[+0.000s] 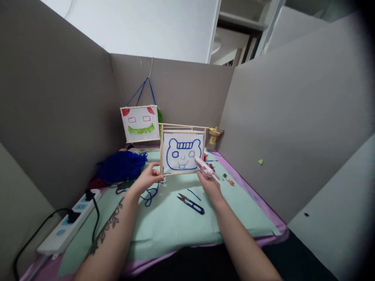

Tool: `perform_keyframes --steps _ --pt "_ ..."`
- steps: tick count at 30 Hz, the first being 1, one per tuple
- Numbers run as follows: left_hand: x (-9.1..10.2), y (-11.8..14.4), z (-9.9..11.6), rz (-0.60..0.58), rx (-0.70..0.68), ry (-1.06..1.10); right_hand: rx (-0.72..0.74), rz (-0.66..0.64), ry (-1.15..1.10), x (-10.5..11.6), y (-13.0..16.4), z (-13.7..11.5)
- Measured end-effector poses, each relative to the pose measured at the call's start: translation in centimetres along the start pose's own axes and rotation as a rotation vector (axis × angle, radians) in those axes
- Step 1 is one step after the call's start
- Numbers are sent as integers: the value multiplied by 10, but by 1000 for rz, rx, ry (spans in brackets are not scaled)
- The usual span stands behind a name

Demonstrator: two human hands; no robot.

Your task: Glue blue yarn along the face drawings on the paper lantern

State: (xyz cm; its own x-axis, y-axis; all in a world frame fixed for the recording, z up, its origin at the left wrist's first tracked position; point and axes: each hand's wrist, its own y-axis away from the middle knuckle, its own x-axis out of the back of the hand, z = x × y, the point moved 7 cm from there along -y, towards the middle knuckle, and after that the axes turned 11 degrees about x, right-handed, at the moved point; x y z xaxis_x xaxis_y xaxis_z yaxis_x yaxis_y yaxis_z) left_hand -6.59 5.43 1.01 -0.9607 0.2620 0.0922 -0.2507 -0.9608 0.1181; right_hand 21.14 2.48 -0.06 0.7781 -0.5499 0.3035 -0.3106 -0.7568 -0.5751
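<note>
1. The white panel (182, 153) in the pale wooden frame (161, 150) is showing a bear face outlined in blue yarn.
2. The hanging white panel (140, 123) is showing red corner patches, two red-outlined rectangles and a green fringe, with blue cords above.
3. The glue gun (205, 168) is showing pale pink.
4. The snips (191, 203) are showing dark blue handles.
5. The yarn heap (121, 165) is showing deep blue.
6. The mat (164, 222) is looking mint green, over a lilac bench (263, 207) edge.
7. The power strip (68, 226) is showing white with blue switches and black plugs.
</note>
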Motion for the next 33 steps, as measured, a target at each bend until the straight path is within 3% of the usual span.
perform_keyframes --steps 16,33 --pt "-3 0 -2 -31 25 -22 16 2 111 0 -9 -1" --pt "-4 -2 -5 -59 18 -44 51 10 -31 -9 -12 -8"
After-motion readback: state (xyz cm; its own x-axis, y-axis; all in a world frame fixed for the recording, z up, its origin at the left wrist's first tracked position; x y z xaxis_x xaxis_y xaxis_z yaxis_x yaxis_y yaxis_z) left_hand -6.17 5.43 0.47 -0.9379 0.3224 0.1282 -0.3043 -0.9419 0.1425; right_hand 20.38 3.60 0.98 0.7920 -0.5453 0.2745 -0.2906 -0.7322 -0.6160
